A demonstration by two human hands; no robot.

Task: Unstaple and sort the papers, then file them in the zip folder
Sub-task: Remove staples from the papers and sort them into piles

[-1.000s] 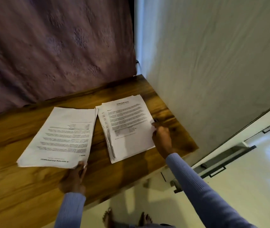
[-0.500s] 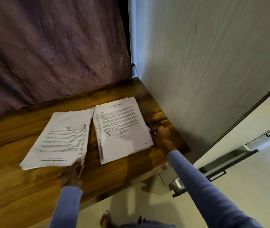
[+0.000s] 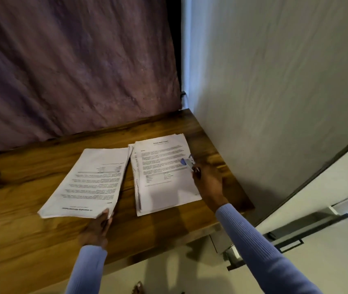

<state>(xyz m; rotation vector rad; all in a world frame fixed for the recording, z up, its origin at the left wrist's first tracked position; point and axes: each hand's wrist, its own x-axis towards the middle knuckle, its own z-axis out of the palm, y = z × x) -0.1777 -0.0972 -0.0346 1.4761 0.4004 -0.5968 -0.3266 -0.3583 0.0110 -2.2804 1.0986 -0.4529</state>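
While L hand (image 3: 96, 227) pinches papers (image 3: 88, 179), R hand (image 3: 208, 181) grips staple remover (image 3: 188, 162) over wood desk (image 3: 20, 230).

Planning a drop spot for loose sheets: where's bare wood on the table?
Free: the near-left stretch of the brown wooden table, below the left paper stack; also the far strip along the purple curtain. Crowded: the right end, with the right paper stack and right hand.

L hand (image 3: 96, 228) pinching, R hand (image 3: 208, 183) gripping.
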